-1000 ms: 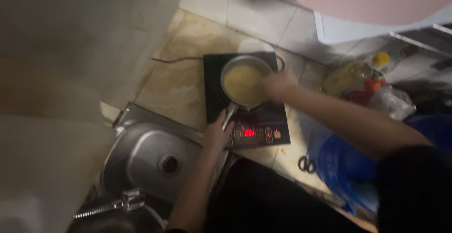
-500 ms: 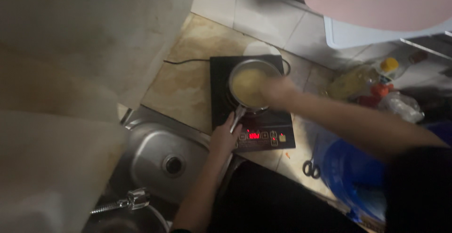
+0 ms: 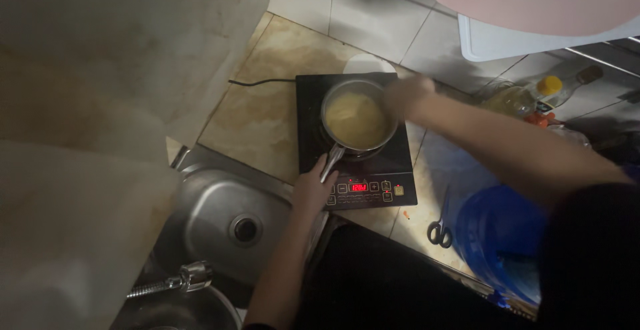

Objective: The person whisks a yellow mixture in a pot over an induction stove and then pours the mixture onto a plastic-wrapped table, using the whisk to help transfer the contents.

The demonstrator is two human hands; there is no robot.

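A small steel saucepan with a pale yellow mixture stands on a black induction cooktop whose red display is lit. My left hand is shut on the pan's handle at the cooktop's front left. My right hand hovers at the pan's right rim, blurred; whether it holds a utensil I cannot tell.
A steel sink with a tap lies at the lower left. Scissors lie on the counter beside a blue bucket. Bottles stand at the right, and a power cord runs left from the cooktop.
My right hand has shifted from over the pan to its right rim. My left hand stays on the handle. The camera view has moved.
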